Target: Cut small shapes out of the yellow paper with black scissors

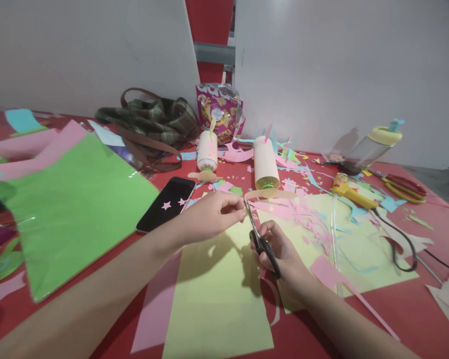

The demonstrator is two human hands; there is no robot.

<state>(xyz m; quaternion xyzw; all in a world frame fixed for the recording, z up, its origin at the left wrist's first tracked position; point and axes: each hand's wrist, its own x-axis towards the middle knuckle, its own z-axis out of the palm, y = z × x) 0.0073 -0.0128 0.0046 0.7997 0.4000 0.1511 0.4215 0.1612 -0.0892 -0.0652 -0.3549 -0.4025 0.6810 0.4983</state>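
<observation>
My right hand [284, 254] grips a pair of scissors [262, 244] by their black handles, the blades pointing up and away. Close to the blade tips, my left hand [219, 212] is closed in a pinch. What lies between its fingertips is too small to make out. Beneath both hands is a sheet of pale yellow paper [217, 299], partly over a pink strip [155, 309]. Just beyond stand two white paper cylinders, one on the left [208, 147] and one on the right [265, 162]. A dark phone [164, 207] with small pink paper stars on it lies beside my left wrist.
Green paper [82, 199] in a clear sleeve covers the left side. Pink and blue paper scraps [314, 224] litter the right, with a yellow glue gun [353, 194], red-and-yellow-handled scissors [404, 187] and a bottle [376, 147]. A plaid bag [160, 119] and snack packet [220, 112] stand behind.
</observation>
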